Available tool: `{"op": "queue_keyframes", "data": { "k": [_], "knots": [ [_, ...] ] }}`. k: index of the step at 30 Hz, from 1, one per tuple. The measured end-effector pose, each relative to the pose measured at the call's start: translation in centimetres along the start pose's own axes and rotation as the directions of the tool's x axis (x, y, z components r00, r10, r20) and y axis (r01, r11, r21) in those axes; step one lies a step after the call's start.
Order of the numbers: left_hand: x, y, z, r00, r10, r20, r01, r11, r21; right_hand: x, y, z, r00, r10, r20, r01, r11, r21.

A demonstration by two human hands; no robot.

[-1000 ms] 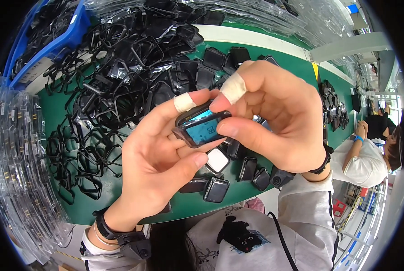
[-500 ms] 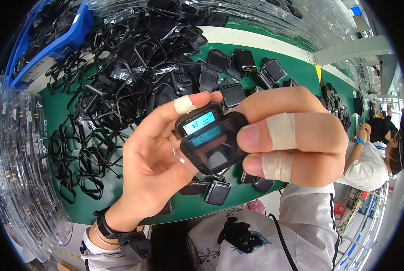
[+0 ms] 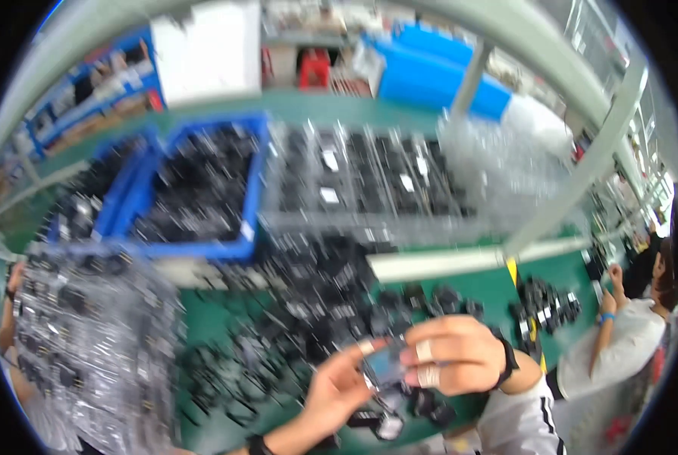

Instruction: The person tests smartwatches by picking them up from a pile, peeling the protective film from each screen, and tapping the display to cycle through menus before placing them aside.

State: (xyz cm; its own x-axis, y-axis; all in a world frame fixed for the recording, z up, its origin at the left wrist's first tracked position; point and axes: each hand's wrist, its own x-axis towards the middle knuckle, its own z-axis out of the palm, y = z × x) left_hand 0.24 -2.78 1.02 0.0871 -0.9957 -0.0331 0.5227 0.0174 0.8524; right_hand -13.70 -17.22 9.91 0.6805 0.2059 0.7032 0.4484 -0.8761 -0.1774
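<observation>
Between my two hands is a small square watch-like device [image 3: 387, 366] with a bluish-grey face and a dark rim, smeared by motion. My left hand [image 3: 339, 385] is closed on its left edge, a pale tape wrap near one fingertip. From the other side, my right hand [image 3: 459, 354] pinches it with thumb and fingers, two of them taped. Whether its dark cover and body are apart or together, I cannot tell. Below the hands lie several dark square watch pieces [image 3: 430, 409]. Loose black frames [image 3: 240, 379] are heaped to the left on the green table.
Blue bins [image 3: 259, 174] full of black parts stand at the far left. Clear plastic trays [image 3: 362, 220] lie behind a white rail [image 3: 445, 262]. More stacked clear trays [image 3: 96, 356] are at the left. A person in white [image 3: 619, 334] sits at the right.
My view has swung up and away, so the bins and trays beyond the table now show. The device, its screen lit behind a dark cover before, appears smaller and lower, still between both hands.
</observation>
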Motion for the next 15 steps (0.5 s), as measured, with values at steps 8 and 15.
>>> {"op": "queue_keyframes", "data": {
  "k": [8,15],
  "knots": [
    [0.5,-1.6,-0.7,0.996,0.020,0.087,0.002,0.969,-0.246,23.0,2.3,-2.3,0.761,-0.570,-0.310,0.287,0.724,-0.627],
    [1.3,-0.9,-0.8,0.997,-0.030,0.064,0.045,0.967,-0.253,35.0,5.3,-5.6,0.756,-0.351,-0.553,0.089,0.892,-0.444]
  ]
}}
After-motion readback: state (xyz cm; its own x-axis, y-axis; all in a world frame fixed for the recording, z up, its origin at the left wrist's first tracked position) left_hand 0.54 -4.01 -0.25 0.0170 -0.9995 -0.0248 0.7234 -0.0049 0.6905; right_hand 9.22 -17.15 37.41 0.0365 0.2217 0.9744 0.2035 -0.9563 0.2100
